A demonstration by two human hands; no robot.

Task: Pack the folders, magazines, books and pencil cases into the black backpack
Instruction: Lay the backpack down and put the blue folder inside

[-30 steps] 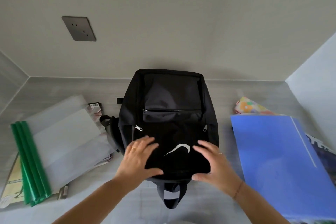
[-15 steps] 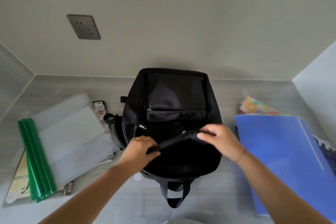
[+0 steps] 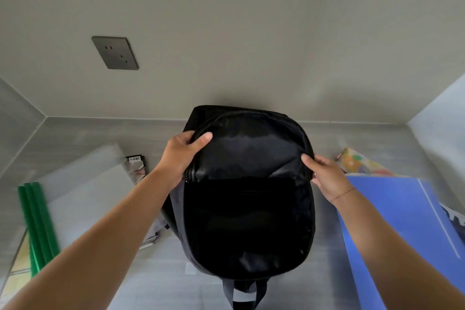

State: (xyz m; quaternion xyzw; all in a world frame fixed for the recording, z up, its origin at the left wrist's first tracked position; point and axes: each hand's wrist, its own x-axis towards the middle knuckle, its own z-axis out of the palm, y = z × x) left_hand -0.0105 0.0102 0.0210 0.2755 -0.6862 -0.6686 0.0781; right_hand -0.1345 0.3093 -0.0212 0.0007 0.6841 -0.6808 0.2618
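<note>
Since a moment ago my 2 hands have swung the front flap up and back, so the black backpack (image 3: pixel 249 229) is now lying open on the grey table (image 3: pixel 83 141). The blue folder (image 3: pixel 402 229) is lying just right of it, the green-spined folders (image 3: pixel 37 221) left. My left hand (image 3: pixel 180 158) is gripping the flap's left edge, my right hand (image 3: pixel 327 176) is pinching its right edge.

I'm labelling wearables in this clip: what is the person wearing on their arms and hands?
Both forearms are bare, no sleeves in view. The right hand has a thin thread-like bracelet at the wrist and a ring. No ring or band shows on the left hand.
</note>
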